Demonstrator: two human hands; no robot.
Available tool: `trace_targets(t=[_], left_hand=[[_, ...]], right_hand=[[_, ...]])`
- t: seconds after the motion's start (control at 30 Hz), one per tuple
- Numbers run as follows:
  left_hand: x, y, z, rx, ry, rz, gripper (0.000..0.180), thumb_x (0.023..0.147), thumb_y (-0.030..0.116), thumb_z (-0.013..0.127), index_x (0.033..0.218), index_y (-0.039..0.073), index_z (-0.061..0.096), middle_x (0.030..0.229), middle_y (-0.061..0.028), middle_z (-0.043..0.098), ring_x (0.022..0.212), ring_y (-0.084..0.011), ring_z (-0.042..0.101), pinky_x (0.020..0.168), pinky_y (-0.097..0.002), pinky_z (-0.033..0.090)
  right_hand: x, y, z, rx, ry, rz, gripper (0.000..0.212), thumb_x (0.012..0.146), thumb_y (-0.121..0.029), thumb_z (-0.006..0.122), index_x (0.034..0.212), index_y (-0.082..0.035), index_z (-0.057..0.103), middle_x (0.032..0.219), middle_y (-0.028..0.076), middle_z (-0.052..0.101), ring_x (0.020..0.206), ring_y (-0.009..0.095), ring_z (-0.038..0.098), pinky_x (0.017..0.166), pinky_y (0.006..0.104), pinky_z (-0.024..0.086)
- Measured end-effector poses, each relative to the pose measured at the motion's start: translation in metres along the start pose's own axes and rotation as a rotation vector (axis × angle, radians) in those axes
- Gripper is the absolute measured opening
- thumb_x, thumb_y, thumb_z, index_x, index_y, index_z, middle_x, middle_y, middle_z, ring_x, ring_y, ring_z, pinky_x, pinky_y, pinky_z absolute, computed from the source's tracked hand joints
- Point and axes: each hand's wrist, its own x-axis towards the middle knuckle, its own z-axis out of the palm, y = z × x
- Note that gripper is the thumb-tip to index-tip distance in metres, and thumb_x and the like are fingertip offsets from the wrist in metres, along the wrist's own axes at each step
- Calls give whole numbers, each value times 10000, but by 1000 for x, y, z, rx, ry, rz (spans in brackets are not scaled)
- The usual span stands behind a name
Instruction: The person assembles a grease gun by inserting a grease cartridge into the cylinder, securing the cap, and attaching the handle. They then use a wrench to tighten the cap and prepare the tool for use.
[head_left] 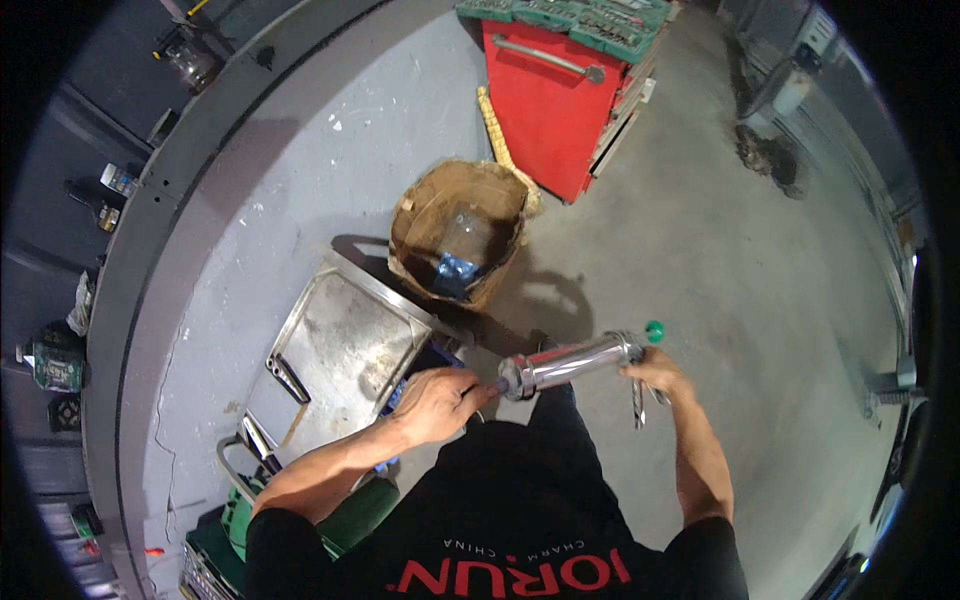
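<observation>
Two-handed, holding metal tube crosswise above floor. Closing left fingers in a pinch at its left end, curling right fingers around its right end. Probably best bracing right, keeping left-side force in line, avoiding bending.

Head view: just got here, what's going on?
The person is holding a silver-barrelled dispensing gun almost level above the floor. The right hand grips it at the handle end, near a green knob; the left hand is at the opposite end, its exact hold partly hidden. To the left stands a metal-topped cart with tools lying on it. A worn brown bin and a red tool cabinet are farther ahead.
</observation>
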Motion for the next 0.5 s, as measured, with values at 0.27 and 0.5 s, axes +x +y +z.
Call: trace_targets(t=[0.27,0.5], left_hand=[[83,66,12,265,333,-101,416,910,372,705,717,13,623,729,-135,631,699,-330,629,614,-423,505],[102,85,14,299,651,-49,370,845,267,786,647,42,569,601,-108,548,533,-290,546,515,-394,449]], right_hand=[[242,-70,-3,-181,541,-310,441,785,-206,706,1148,10,577,1099,278,668,1059,461,639,902,519,518],[258,-225,-62,-156,698,-769,408,763,-122,721,1116,-24,542,1076,249,665,1048,433,641,902,520,518]])
